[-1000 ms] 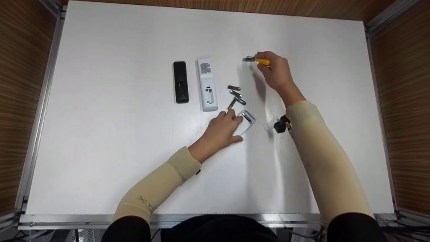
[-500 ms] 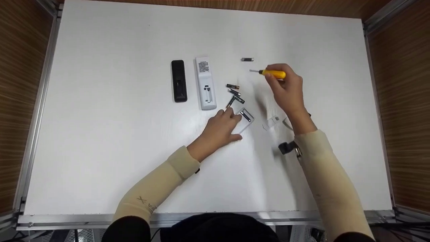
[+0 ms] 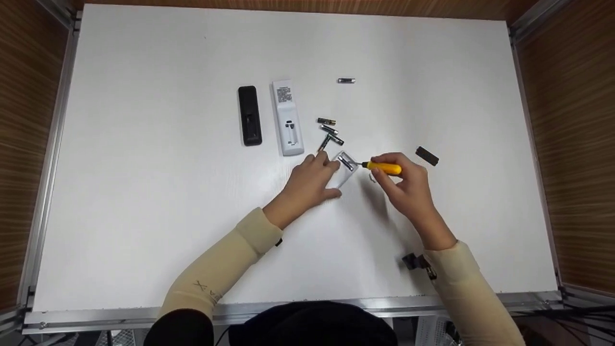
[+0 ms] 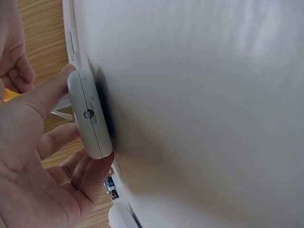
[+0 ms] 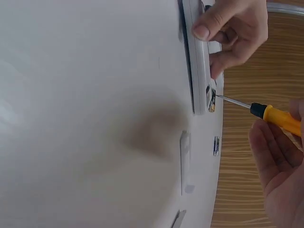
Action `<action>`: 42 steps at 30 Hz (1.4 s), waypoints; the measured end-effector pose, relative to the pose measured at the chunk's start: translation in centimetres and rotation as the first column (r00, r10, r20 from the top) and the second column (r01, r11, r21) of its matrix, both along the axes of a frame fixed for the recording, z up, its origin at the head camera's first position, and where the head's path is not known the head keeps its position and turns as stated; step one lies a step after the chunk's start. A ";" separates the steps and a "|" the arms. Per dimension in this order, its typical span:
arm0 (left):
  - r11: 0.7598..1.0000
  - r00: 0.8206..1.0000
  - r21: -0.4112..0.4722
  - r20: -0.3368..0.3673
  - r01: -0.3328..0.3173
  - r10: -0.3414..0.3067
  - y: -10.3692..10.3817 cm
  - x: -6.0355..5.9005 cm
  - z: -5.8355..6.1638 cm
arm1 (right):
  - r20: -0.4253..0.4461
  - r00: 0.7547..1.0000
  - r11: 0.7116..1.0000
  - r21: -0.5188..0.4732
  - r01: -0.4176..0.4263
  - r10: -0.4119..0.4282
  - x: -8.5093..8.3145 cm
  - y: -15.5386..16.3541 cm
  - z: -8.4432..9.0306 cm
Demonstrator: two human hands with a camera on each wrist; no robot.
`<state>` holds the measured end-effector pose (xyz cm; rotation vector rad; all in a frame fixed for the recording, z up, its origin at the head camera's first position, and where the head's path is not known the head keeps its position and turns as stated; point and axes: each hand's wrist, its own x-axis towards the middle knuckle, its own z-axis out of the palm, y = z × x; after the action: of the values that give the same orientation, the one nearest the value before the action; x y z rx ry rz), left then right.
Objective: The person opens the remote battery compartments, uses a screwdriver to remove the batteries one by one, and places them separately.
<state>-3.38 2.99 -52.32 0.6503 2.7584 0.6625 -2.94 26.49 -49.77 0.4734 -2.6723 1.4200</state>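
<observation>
My left hand holds a small white remote by its sides, thumb on one edge and fingers on the other. The remote lies back up, and one battery sits in its uncovered compartment. My right hand grips the yellow handle of a screwdriver. Its metal tip points left and reaches the compartment's edge, close to the battery. In the right wrist view the screwdriver shows its black collar and thin shaft, with the tip overlapping the compartment end of the remote.
Beyond the left hand lie several loose batteries, two of them crossed. A lone battery rests farther back. A long white remote and a black remote lie to the left. Right of the hands are a dark cover and a pale cover.
My right hand has brought the screwdriver from beside the lone battery down to the small remote's compartment. The dark cover has come into view. My left hand stays on the remote.
</observation>
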 end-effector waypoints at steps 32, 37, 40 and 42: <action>1.000 1.000 -0.004 -0.002 0.013 -0.013 0.2 0.0 0.1 | -0.027 0.995 0.927 0.368 -0.077 0.093 0.5 -2.7 2.2; 1.000 1.000 -0.001 -0.002 0.013 -0.013 0.2 -0.1 0.2 | -0.014 0.999 0.915 0.401 -0.033 0.042 0.6 -3.3 2.4; 1.000 1.000 0.002 -0.003 0.012 -0.012 0.2 0.0 0.2 | -0.032 0.999 0.910 0.413 -0.017 0.033 0.7 -3.7 2.2; 1.000 1.000 0.003 -0.003 0.011 -0.011 0.2 0.0 0.2 | -0.063 0.997 0.910 0.415 -0.012 0.041 0.8 -3.9 2.0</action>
<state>-3.35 3.23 -52.14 0.6679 2.7552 0.6641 -2.16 22.59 -47.73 0.5773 -2.9166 0.8101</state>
